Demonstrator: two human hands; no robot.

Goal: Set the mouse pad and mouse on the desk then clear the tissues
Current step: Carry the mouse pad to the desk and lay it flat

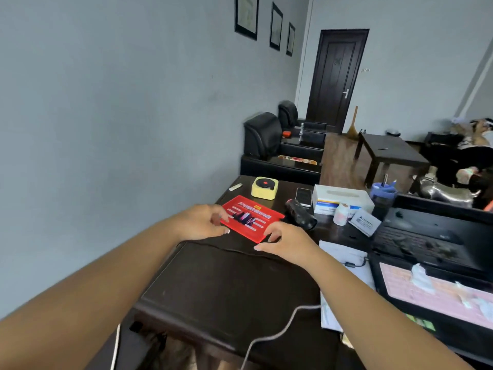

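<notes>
A red mouse pad [252, 216] with printed pictures lies flat on the dark desk [226, 289], near its far left part. My left hand [202, 221] holds the pad's left edge, fingers curled over it. My right hand [286, 240] grips the pad's near right corner. Crumpled white tissues [422, 277] lie on the pink keyboard cover [437, 295] of the laptop at the right. A black object [300, 213] lies just right of the pad; I cannot tell whether it is the mouse.
Behind the pad stand a yellow box [264, 187], a phone [303, 196], a tissue box [341, 198] and a small white bottle [341, 213]. Papers [344, 256] and a white cable [282, 329] lie near the laptop [432, 236]. A person sits at the far right.
</notes>
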